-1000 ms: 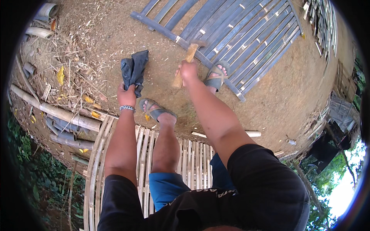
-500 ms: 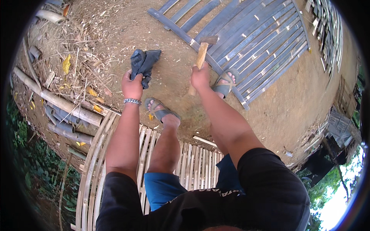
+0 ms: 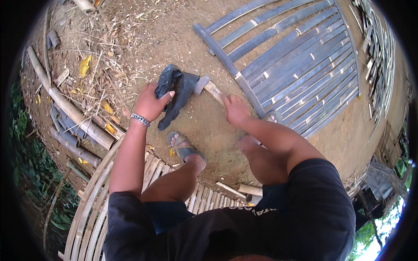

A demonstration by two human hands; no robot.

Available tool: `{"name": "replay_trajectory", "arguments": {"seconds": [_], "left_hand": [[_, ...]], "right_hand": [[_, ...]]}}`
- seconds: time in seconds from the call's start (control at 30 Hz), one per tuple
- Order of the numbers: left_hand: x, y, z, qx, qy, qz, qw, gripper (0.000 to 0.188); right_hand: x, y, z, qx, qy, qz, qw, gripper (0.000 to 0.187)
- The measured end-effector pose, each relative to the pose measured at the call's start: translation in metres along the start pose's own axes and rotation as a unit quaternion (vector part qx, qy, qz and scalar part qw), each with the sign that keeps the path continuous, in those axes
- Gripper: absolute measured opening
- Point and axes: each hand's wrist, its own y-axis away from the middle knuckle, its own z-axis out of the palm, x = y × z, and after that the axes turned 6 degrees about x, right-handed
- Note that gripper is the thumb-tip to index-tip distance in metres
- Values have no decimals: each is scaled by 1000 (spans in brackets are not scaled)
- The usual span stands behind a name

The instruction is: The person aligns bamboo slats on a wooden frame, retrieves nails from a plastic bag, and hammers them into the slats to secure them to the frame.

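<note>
My left hand, with a metal bracelet at the wrist, grips a dark crumpled plastic bag hanging just above the dirt ground. My right hand is closed around the wooden handle of a hammer, whose grey metal head touches the bag's right edge. Both my feet wear sandals; the left foot is planted on the dirt below the bag. I sit on a bamboo slat bench.
A panel of dark split-bamboo slats lies on the ground to the upper right, its crossbar close to the hammer. Bamboo poles and dry leaves lie at left. Short bamboo offcuts rest near the bench. More stacked slats at far right.
My right hand has swung the hammer down and left, from above the slat panel to the bag. My left hand still holds the bag, now lower and nearer.
</note>
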Motion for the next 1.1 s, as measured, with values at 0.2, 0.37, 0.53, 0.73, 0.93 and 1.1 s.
{"name": "replay_trajectory", "arguments": {"seconds": [0.2,0.37,0.53,0.73,0.93,1.1], "left_hand": [[53,-71,-7,127,-115,143,975,85],[109,-202,38,154,-48,207,965,75],[151,-265,115,251,-45,123,959,66],[136,-272,147,347,26,189,918,60],[141,-276,143,325,-21,164,931,57],[136,-276,144,328,15,183,926,57]], "right_hand": [[19,-83,-62,297,29,-29,954,58],[23,-168,-83,446,-14,104,889,54],[16,-178,-66,429,-38,168,887,55],[18,-181,-61,424,-25,177,888,56],[21,-180,-67,407,-15,177,896,57],[53,-164,-113,345,74,94,931,54]]}}
